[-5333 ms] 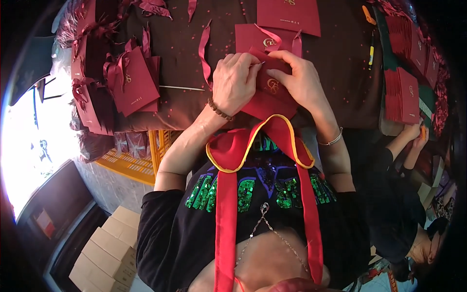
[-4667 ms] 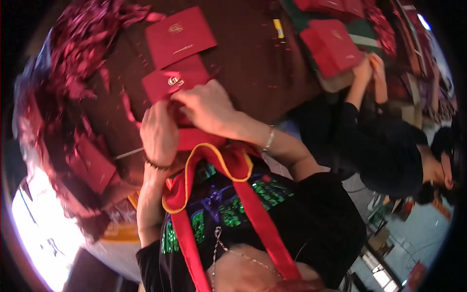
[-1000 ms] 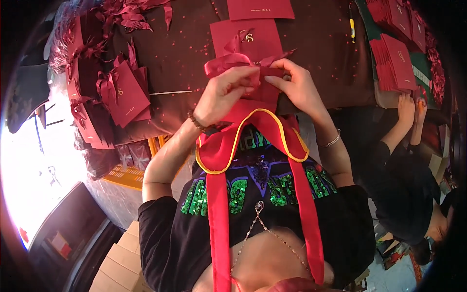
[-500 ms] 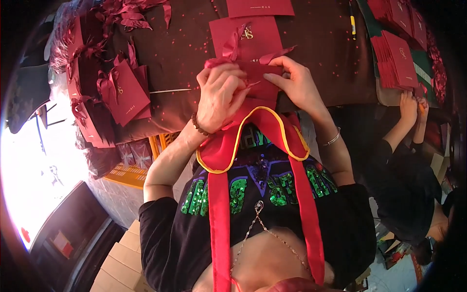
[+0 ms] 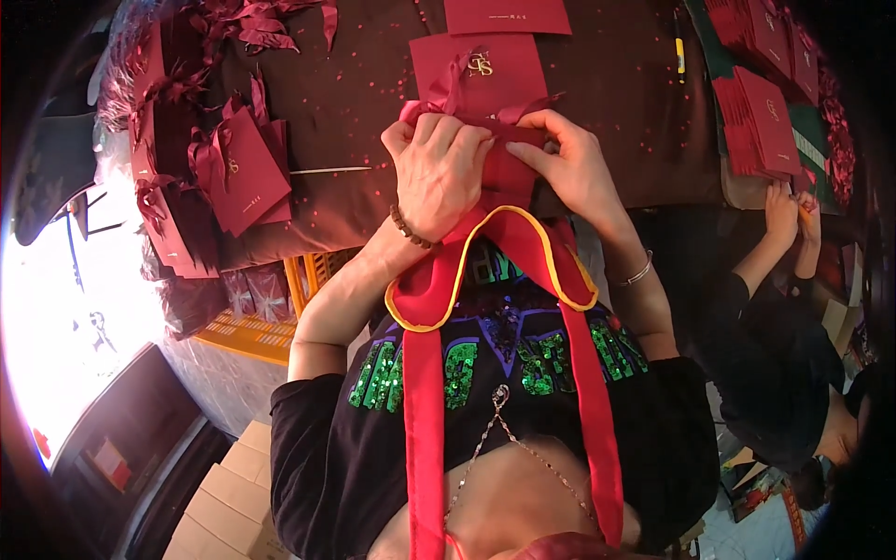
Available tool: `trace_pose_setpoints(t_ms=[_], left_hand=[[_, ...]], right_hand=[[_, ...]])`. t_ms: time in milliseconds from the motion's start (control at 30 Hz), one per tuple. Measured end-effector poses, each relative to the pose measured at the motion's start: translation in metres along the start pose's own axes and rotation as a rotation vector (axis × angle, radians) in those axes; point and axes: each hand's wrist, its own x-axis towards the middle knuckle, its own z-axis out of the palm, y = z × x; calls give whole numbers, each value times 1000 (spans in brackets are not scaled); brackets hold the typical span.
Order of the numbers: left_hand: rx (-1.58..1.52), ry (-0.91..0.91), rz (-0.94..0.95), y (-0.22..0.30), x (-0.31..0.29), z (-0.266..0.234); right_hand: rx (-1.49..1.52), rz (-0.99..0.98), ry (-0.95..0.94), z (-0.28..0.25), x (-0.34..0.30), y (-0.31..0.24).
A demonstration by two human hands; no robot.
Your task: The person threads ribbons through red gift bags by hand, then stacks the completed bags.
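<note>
At the near table edge, my right hand [image 5: 567, 166] grips a dark red paper gift bag [image 5: 509, 177] between thumb and fingers. My left hand [image 5: 437, 173] lies over the bag's left part, fingers bent and pressed together at the dark red ribbon [image 5: 450, 96]. Its fingertips are partly hidden, near my right thumb. Loops and ends of ribbon stick up beyond both hands. Just past them lies a flat dark red bag [image 5: 513, 65] with a gold emblem, and another flat red piece [image 5: 509, 15] farther off.
Ribboned red bags [image 5: 245, 177] lie in a group at left, beside a thin pale stick [image 5: 331, 171]. A yellow-black pen [image 5: 679, 58] and stacked red cards [image 5: 761, 121] are at right. There a co-worker's hands [image 5: 789, 217] work. A yellow crate [image 5: 247, 334] stands below the table.
My left hand has moved slightly right and turned, its fingers closing in toward my right thumb. My right hand has hardly moved and keeps its grip on the bag.
</note>
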Motion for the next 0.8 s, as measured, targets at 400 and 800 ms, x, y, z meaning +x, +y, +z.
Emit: trace_pose_setpoints(t_ms=[400, 800], left_hand=[[138, -58, 110, 7, -1, 2], [148, -95, 151, 6, -4, -1]], right_hand=[[222, -57, -34, 5, -2, 19], [396, 22, 3, 11, -12, 17]])
